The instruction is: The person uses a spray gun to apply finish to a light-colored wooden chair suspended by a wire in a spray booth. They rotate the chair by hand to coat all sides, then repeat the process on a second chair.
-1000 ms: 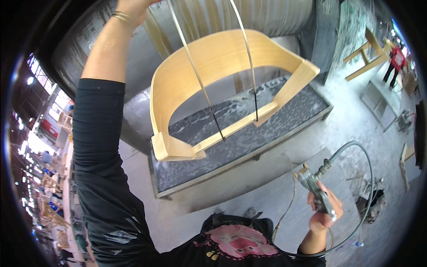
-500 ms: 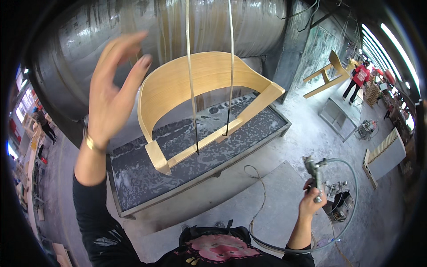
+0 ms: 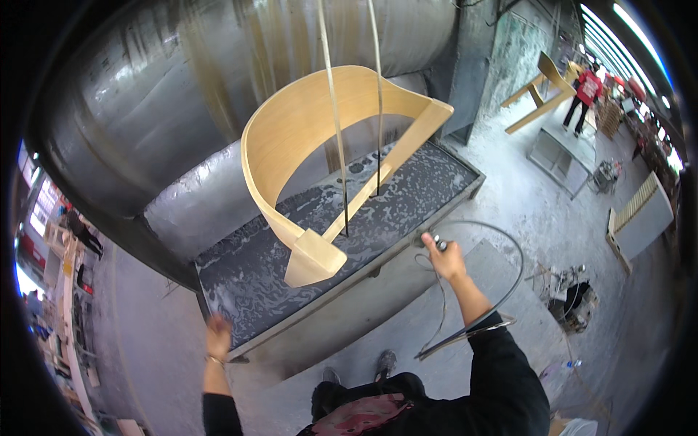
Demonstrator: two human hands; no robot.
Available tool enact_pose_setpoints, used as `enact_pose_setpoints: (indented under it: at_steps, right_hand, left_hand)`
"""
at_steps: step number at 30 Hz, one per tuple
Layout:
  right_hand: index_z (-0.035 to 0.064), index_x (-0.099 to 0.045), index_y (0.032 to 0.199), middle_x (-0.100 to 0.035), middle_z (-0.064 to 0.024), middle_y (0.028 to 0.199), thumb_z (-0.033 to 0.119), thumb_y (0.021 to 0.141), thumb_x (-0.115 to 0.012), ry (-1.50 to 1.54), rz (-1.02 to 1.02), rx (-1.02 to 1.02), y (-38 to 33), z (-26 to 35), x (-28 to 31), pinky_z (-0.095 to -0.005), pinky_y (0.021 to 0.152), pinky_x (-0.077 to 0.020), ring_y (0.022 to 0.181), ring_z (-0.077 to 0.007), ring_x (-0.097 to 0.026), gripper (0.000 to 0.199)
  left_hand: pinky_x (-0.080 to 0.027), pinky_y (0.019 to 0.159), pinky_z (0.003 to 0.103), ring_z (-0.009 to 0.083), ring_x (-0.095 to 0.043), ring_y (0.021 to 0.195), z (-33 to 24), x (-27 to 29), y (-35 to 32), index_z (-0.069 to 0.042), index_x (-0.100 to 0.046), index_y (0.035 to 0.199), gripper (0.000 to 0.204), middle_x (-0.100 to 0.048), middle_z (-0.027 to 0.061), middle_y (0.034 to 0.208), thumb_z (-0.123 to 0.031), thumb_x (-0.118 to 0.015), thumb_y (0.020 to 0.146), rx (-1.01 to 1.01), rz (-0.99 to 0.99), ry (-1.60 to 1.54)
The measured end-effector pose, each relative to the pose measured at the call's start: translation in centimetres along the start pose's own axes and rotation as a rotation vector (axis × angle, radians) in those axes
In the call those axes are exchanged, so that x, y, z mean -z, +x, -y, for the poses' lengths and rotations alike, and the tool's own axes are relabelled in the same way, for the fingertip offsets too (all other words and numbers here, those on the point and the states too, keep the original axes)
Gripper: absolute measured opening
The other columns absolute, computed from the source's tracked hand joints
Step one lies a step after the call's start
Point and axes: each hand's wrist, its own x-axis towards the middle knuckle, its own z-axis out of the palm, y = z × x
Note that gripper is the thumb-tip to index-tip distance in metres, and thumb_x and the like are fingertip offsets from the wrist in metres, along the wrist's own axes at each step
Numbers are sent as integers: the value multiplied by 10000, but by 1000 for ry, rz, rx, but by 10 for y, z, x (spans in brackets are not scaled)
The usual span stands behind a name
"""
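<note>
Curved wooden chair-back (image 3: pixel 291 138) hangs, open side facing right | right hand (image 3: pixel 445 258) grips spray gun (image 3: pixel 435 240) | left hand (image 3: pixel 217 338) empty, loose

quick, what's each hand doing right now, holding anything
Left hand: lowered at the person's side, holding nothing visible; open or closed cannot be told.
Right hand: closed on the spray gun with its hose.

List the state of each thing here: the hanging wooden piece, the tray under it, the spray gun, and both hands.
Curved wooden frame: hanging from two cords, tilted, above the tray.
Tray: wet, foamy.
Spray gun: gripped, hose attached.
Right hand: shut on the spray gun.
Left hand: lowered, holding nothing; fingers unclear.
</note>
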Motion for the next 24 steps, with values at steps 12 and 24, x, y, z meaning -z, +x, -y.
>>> enact_pose_setpoints:
  at_steps: [12, 24]
  right_hand:
    - [-98, -706, 1171, -679, -72, 756, 512, 947, -721, 413, -248, 643, -287, 22, 4, -299, 590, -483, 656, -151, -633, 649]
    - [85, -754, 1206, -752, -215, 977, 532, 838, -800, -286, 101, 298, -348, 79, -182, -404, 749, -577, 872, -386, -739, 581]
  left_hand:
    - [-507, 967, 464, 365, -669, 1112, 361, -60, -276, -30, -696, 1145, 488, -720, 200, 1154, -449, -495, 998, 166, 1276, 276]
    - [-540, 698, 319, 179, -697, 782, 300, -11, -8, -66, -680, 1108, 204, -709, 77, 931, -204, -544, 1044, 108, 235, -462]
